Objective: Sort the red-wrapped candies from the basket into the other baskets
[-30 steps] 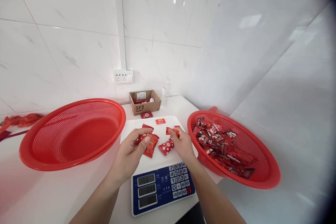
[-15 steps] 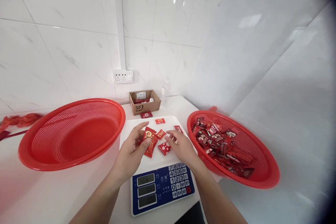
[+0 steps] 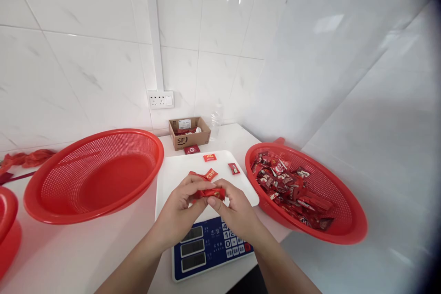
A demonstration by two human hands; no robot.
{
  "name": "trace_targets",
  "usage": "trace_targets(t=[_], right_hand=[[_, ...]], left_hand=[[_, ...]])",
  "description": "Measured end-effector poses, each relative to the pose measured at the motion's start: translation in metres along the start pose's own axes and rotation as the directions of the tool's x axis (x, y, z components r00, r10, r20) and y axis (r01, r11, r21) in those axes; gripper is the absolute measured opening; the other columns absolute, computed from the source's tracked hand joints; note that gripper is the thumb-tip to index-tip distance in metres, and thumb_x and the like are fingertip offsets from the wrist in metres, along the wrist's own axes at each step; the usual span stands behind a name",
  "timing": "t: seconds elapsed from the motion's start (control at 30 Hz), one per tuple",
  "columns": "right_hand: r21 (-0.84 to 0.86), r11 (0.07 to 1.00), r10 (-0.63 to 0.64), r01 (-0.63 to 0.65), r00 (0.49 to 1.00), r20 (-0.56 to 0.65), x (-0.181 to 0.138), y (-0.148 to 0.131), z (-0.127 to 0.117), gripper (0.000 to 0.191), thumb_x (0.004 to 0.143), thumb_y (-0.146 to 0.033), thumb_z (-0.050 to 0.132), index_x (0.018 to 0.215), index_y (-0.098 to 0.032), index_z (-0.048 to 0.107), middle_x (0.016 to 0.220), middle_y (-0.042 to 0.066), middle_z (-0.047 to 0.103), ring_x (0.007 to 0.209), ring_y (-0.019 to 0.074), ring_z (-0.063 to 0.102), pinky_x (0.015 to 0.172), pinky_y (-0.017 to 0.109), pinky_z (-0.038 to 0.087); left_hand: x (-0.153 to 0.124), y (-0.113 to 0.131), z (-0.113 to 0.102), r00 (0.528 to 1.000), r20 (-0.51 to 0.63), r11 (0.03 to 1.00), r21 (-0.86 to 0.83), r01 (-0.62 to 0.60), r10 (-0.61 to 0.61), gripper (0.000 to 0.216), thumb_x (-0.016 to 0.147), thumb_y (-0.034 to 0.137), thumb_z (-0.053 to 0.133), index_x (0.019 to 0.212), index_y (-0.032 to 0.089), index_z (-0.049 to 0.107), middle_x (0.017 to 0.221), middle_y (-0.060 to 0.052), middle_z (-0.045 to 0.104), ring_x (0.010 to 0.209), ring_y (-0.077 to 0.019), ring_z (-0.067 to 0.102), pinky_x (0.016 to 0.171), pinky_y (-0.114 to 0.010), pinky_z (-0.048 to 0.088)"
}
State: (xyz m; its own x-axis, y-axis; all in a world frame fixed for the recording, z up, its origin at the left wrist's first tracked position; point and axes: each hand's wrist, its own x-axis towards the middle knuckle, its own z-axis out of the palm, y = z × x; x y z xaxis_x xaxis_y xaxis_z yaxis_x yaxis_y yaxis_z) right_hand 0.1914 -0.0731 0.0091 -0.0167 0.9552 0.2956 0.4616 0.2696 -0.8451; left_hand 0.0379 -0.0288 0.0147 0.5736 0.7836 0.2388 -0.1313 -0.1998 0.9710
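Observation:
My left hand (image 3: 179, 209) and my right hand (image 3: 236, 211) meet above the white pan of a blue-faced scale (image 3: 210, 243), fingers pinched together on a bunch of red candy packets (image 3: 210, 193). Three loose red packets lie on the pan beyond my hands: one near the fingers (image 3: 211, 174), one at the far edge (image 3: 209, 157), one to the right (image 3: 234, 168). A red mesh basket (image 3: 344, 234) on the right holds several red candies. A large empty red basket (image 3: 93, 172) stands on the left.
A small cardboard box (image 3: 189, 132) sits by the wall behind the scale, with a red packet (image 3: 192, 149) in front of it. Red string (image 3: 24, 158) lies far left. Another red rim (image 3: 8, 220) shows at the left edge. A wall socket (image 3: 160, 99) is above.
Both hands gathered the packets that lay spread on the pan and drew them together toward me, lifted off the pan. The view shifted slightly, showing a red rim at the left edge.

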Motion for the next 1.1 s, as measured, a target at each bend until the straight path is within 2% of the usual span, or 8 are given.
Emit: trace_targets(t=[0.1,0.2,0.5,0.63,0.73,0.93,1.03,1.1], right_hand=[[-0.003,1.0,0.007,-0.008,1.0,-0.023,0.0,-0.001,-0.001,0.021,0.084,-0.039,0.054,0.093,-0.021,0.058,0.084,0.002,0.063,0.075,0.0164,0.055,0.068,0.028,0.043],[-0.042,0.999,-0.019,0.018,0.999,-0.031,-0.001,-0.004,-0.002,0.016,0.083,-0.038,0.056,0.084,-0.021,0.058,0.075,0.0,0.06,0.067,0.0144,0.051,0.061,0.025,0.041],[-0.126,0.965,-0.247,0.23,0.958,-0.144,-0.004,-0.004,0.001,0.028,0.086,-0.031,0.052,0.061,-0.022,0.043,0.062,-0.002,0.048,0.062,0.0143,0.047,0.058,0.026,0.038],[-0.143,0.971,-0.221,0.193,0.952,-0.212,-0.004,-0.001,0.005,0.035,0.087,-0.031,0.05,0.056,-0.022,0.036,0.056,-0.004,0.041,0.054,0.012,0.042,0.053,0.025,0.035],[-0.146,0.976,-0.194,0.162,0.951,-0.239,-0.004,0.002,0.01,0.036,0.089,-0.031,0.046,0.055,-0.022,0.037,0.054,-0.004,0.04,0.053,0.0117,0.04,0.051,0.024,0.033],[-0.187,0.972,-0.177,0.14,0.964,-0.198,-0.008,0.007,0.015,0.035,0.092,-0.035,0.04,0.061,-0.021,0.047,0.057,-0.002,0.049,0.054,0.0125,0.046,0.053,0.024,0.036],[-0.15,0.983,-0.133,0.11,0.979,-0.155,-0.008,0.009,0.01,0.037,0.093,-0.038,0.035,0.066,-0.02,0.053,0.062,0.0,0.056,0.058,0.0141,0.052,0.056,0.025,0.04],[-0.107,0.993,-0.072,0.058,0.989,-0.13,-0.006,0.013,0.004,0.04,0.095,-0.039,0.03,0.073,-0.02,0.058,0.069,0.003,0.061,0.064,0.016,0.057,0.06,0.027,0.044]], left_hand=[[-0.003,0.001,0.001,0.998,-0.058,0.999,0.041,0.021,-0.019,0.031,0.081,0.016,0.056,0.108,0.028,0.063,0.107,-0.005,0.06,0.098,-0.0203,0.059,0.086,-0.035,0.048],[-0.005,0.001,0.001,0.995,-0.075,0.997,0.053,0.063,-0.059,0.036,0.08,0.015,0.057,0.113,0.028,0.059,0.108,-0.004,0.063,0.097,-0.0194,0.06,0.087,-0.036,0.048],[-0.007,0.0,0.003,0.998,-0.023,0.997,0.047,0.067,-0.066,0.03,0.081,0.023,0.059,0.111,0.026,0.058,0.108,-0.005,0.062,0.093,-0.0183,0.059,0.085,-0.035,0.049],[-0.006,-0.001,0.003,0.996,-0.021,0.995,0.028,0.091,-0.09,0.025,0.081,0.027,0.06,0.107,0.025,0.06,0.099,-0.004,0.063,0.09,-0.018,0.058,0.081,-0.033,0.048],[-0.004,-0.001,0.003,0.995,0.011,0.995,-0.012,0.103,-0.103,0.025,0.081,0.029,0.06,0.106,0.024,0.06,0.102,-0.005,0.061,0.094,-0.0192,0.057,0.083,-0.034,0.047],[-0.002,-0.002,-0.001,0.991,0.058,0.992,-0.028,0.126,-0.124,0.028,0.081,0.027,0.061,0.11,0.025,0.058,0.103,-0.005,0.059,0.099,-0.0198,0.055,0.084,-0.035,0.047],[-0.001,-0.001,-0.004,0.991,0.087,0.994,-0.017,0.106,-0.104,0.028,0.081,0.025,0.062,0.108,0.025,0.059,0.101,-0.004,0.06,0.094,-0.0182,0.056,0.084,-0.034,0.047],[0.0,0.0,-0.008,0.994,0.051,0.995,-0.03,0.1,-0.099,0.026,0.08,0.026,0.063,0.105,0.024,0.061,0.097,-0.004,0.061,0.086,-0.0172,0.056,0.078,-0.033,0.049]])
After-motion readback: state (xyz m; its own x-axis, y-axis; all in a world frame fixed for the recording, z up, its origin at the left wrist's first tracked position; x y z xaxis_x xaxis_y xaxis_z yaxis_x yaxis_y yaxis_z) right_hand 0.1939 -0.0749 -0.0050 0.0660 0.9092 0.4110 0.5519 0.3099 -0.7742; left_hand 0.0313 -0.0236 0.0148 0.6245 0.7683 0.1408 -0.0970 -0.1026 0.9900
